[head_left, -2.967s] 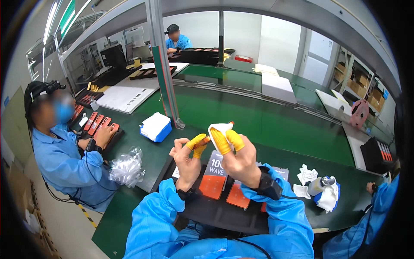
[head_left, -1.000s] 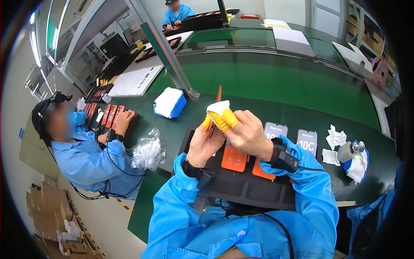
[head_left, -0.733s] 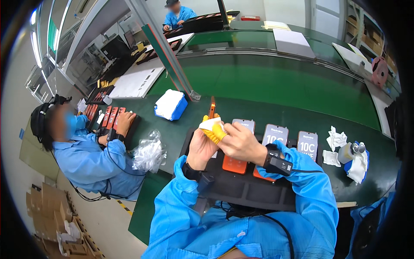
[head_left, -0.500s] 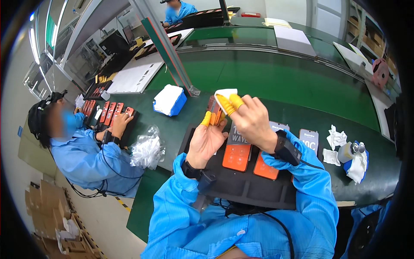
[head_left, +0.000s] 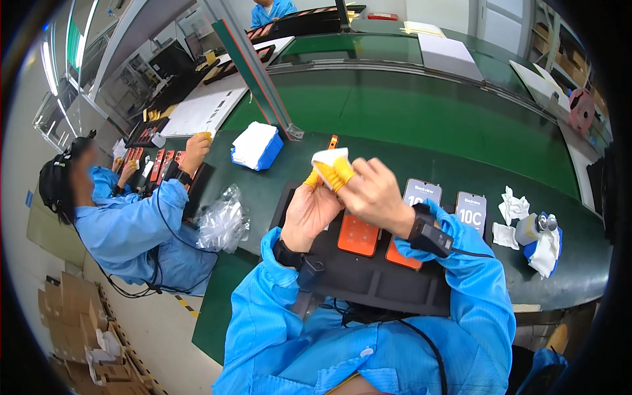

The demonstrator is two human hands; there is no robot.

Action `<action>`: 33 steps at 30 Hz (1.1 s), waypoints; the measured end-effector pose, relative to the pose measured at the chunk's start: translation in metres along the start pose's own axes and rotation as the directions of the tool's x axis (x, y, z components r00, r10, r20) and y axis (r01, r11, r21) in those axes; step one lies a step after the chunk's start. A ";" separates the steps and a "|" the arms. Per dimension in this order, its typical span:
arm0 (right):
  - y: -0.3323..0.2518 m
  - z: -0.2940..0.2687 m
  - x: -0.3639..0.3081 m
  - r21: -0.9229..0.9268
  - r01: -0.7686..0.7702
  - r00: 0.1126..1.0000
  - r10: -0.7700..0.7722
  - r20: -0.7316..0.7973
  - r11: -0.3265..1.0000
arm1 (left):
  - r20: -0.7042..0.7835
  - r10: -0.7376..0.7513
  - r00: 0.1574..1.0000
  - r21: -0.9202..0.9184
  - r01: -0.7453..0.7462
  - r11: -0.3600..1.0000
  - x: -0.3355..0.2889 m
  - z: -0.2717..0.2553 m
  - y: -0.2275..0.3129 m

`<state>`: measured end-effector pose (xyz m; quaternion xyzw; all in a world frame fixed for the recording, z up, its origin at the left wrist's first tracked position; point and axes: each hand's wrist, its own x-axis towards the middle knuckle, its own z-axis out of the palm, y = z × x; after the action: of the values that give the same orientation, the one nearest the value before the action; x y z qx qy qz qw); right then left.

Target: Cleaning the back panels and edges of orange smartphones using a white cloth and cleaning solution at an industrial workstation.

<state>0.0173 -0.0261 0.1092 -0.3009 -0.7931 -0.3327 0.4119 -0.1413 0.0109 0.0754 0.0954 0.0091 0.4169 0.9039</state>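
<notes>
Above the black foam tray (head_left: 382, 284), my left hand (head_left: 311, 212) grips an orange phone (head_left: 334, 141), seen nearly edge-on, its top end showing beyond the fingers. My right hand (head_left: 376, 197) pinches a folded white wipe (head_left: 330, 157) against the phone. Yellow finger cots cover several fingertips of both hands. Most of the phone is hidden behind the wipe and fingers. In the tray below lie an orange phone (head_left: 357, 237) and a second orange phone (head_left: 403, 255), partly under my right wrist. Phones with grey printed faces (head_left: 471, 212) lie towards the tray's right.
A blue box of white wipes (head_left: 255, 147) stands beyond my left hand, near a metal post. Clear plastic bags (head_left: 224, 220) lie left of the tray. Crumpled wipes (head_left: 513, 205) and a dispenser bottle (head_left: 528, 230) are at right. A co-worker (head_left: 131, 217) handles phones at left.
The wipe has come down and left onto the phone with my right hand. The phone has tilted to a narrower view. The co-worker's hand at left has risen off the phones.
</notes>
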 end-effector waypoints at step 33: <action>0.020 -0.051 0.027 0.327 -0.417 0.908 0.403 0.113 0.848 | 0.121 0.344 0.931 -0.229 0.363 -0.903 -0.038 -0.002 -0.030</action>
<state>0.0426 -0.0483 0.1602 -0.3932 -0.7643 -0.0877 0.5035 -0.1442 -0.0366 0.0654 -0.7938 -0.5655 0.0083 0.2236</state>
